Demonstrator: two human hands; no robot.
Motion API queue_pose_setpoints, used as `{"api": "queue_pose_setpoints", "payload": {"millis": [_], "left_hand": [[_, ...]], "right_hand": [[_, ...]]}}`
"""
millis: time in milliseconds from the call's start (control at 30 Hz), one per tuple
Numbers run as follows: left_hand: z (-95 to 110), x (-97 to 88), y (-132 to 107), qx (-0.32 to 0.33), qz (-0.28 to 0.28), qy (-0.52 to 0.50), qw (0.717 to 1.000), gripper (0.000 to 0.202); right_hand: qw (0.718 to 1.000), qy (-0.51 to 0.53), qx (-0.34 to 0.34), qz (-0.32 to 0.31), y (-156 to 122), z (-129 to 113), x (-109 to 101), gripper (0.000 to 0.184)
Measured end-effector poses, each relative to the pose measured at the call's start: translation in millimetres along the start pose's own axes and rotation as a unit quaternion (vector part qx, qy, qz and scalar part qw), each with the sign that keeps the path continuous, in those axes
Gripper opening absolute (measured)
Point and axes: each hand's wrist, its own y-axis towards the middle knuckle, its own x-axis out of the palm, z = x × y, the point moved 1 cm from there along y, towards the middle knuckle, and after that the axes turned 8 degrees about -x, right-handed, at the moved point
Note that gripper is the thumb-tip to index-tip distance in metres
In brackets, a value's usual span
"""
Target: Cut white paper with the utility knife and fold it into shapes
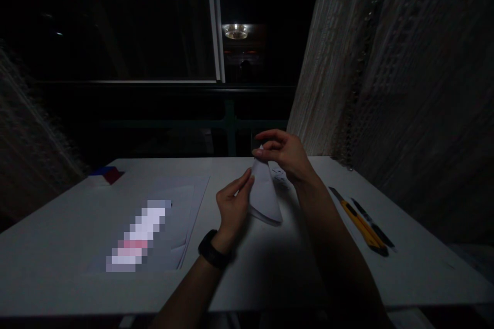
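Note:
A folded piece of white paper [265, 193], narrow at the top and wider at the bottom, is held up above the white table [247, 288]. My left hand [234, 203], with a dark band on its wrist, pinches the paper's left edge between thumb and fingers. At the pointed top, my right hand [283, 154] grips the tip between thumb and fingers. Behind the paper, partly hidden by it and my right wrist, lie small cut or crumpled paper scraps [280, 175].
White sheets [185, 216] lie on the left, beside a blurred-out bright patch [141, 234]. A blue, red and white object [105, 175] sits at the far left. On the right rest a yellow utility knife [363, 226] and a black pen [372, 221]. Curtains [328, 61] hang behind.

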Motion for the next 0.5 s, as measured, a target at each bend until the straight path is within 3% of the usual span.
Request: {"api": "queue_pose_setpoints", "payload": {"millis": [500], "left_hand": [[0.2,-0.1,-2.7,-0.003,0.003,0.014,1.000,0.030]], "right_hand": [[0.999,-0.031,-0.013,0.030,-0.8,-3.2,5.2,0.037]]}}
